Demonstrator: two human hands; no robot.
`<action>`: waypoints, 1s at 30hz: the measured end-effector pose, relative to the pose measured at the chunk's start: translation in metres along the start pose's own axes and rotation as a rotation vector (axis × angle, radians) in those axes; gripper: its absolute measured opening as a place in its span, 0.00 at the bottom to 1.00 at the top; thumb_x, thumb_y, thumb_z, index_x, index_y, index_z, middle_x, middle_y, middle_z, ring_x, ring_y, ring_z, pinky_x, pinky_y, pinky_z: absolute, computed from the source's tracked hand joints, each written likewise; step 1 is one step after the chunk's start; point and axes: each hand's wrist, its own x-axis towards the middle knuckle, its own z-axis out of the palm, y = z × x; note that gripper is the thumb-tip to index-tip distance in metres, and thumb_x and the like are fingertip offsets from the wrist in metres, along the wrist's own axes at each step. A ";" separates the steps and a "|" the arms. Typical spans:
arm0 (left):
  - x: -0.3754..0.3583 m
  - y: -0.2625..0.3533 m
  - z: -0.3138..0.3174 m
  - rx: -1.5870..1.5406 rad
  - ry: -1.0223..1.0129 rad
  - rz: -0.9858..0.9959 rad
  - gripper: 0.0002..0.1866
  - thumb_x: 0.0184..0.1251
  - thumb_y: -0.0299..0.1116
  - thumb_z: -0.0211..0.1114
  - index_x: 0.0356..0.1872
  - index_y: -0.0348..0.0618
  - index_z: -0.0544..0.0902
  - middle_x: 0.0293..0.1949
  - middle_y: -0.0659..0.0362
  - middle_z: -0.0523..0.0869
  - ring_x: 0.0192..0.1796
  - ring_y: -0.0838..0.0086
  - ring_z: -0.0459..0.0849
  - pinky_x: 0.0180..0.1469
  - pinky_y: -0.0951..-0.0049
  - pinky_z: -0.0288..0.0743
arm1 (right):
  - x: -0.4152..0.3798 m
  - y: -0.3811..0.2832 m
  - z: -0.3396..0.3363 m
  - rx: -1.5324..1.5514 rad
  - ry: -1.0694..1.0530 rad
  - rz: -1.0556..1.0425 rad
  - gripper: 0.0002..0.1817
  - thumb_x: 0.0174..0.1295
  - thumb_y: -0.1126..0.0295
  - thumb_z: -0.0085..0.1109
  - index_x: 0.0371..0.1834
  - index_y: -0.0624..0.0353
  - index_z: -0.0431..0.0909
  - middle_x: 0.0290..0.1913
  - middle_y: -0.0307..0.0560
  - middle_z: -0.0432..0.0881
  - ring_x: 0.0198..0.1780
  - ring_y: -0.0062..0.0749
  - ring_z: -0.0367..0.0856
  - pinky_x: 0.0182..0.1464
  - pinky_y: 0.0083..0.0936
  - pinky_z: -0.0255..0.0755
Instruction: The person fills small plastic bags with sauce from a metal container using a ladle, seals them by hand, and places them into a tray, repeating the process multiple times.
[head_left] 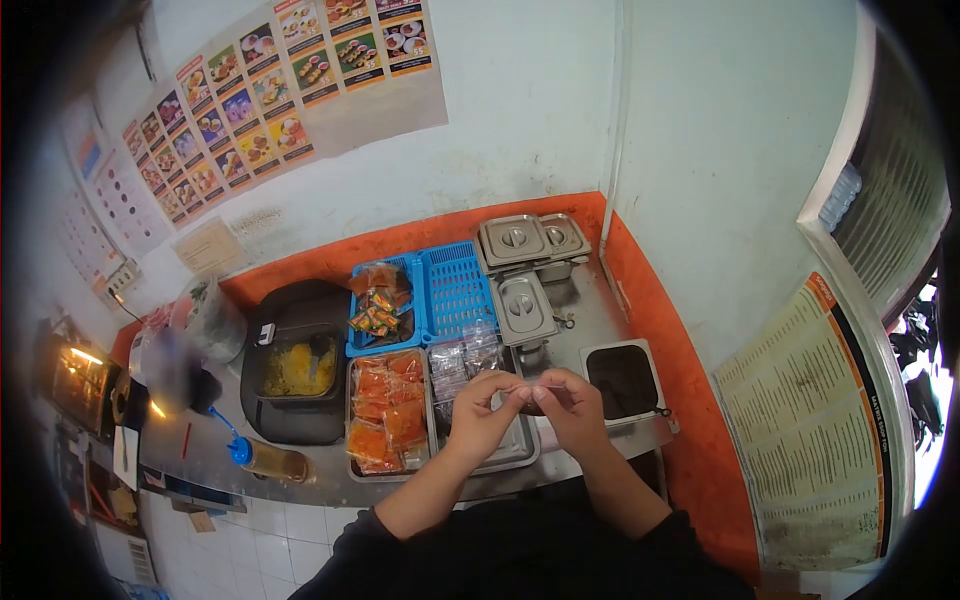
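My left hand [484, 412] and my right hand [574, 412] meet over the metal tray [530, 452], thumbs and forefingers pinched together. Between the fingertips is a small plastic packet [527, 389], its top edge held from both sides; my fingers hide most of it. Under and behind my left hand, several clear packets with dark contents [452, 372] lie in that tray. Beside it, to the left, another tray holds orange-red sauce packets [402, 424].
Behind are two blue baskets [458, 292], the left one holding colourful sachets [376, 314]. Lidded steel pans [524, 308] stand at the back right, an open dark-bottomed container [622, 380] at the right. Leftward are a pan of yellow food [300, 370] and a blue-capped bottle [272, 462].
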 end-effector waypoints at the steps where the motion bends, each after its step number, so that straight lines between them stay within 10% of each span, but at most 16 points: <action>1: -0.001 0.006 0.001 -0.018 0.023 -0.003 0.04 0.56 0.24 0.62 0.32 0.36 0.81 0.30 0.60 0.79 0.36 0.78 0.77 0.39 0.81 0.68 | 0.000 -0.003 0.000 0.014 -0.006 0.010 0.05 0.58 0.79 0.52 0.38 0.66 0.72 0.34 0.41 0.78 0.37 0.19 0.75 0.42 0.16 0.70; 30: -0.010 0.013 -0.005 0.099 0.088 0.008 0.04 0.54 0.28 0.64 0.30 0.41 0.82 0.27 0.60 0.80 0.35 0.73 0.76 0.41 0.76 0.66 | -0.001 -0.022 0.001 0.076 0.010 0.017 0.05 0.60 0.76 0.50 0.34 0.67 0.75 0.33 0.43 0.77 0.35 0.21 0.76 0.39 0.18 0.71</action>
